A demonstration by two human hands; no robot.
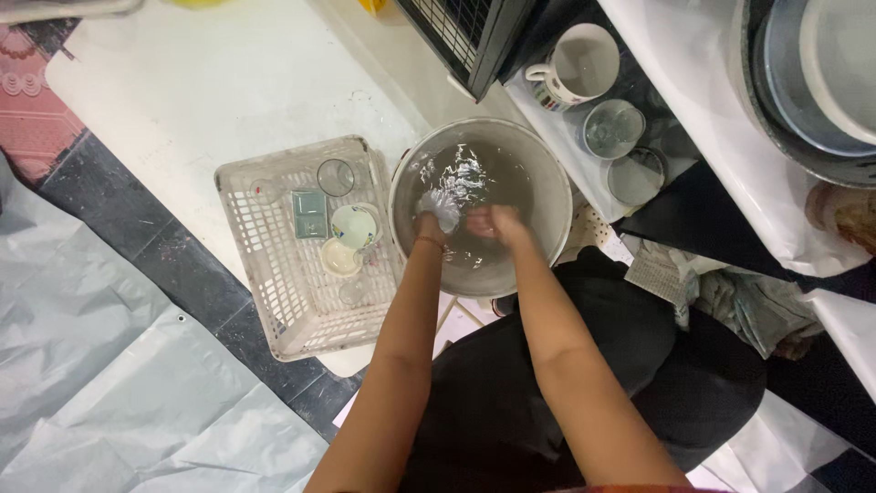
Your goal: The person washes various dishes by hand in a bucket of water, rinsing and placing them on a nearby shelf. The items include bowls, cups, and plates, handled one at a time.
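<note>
We wash in the basin (547, 173): left hand (431, 224) closed around a foamy glass (442, 206) underwater; right hand (497, 224), grip unclear, rubs it. We hold firmly, since wet glass slips.

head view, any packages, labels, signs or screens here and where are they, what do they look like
No screens, signs or clear labels show.
Yellow thing: top edge, cut off, maybe a packet; cannot tell.
Mug: upper right of the basin, white with a coloured printed pattern on its side.
Basket: left of the basin, white plastic, holds small dishes, no label seen.
Left hand and right hand: both in the basin's water.
</note>
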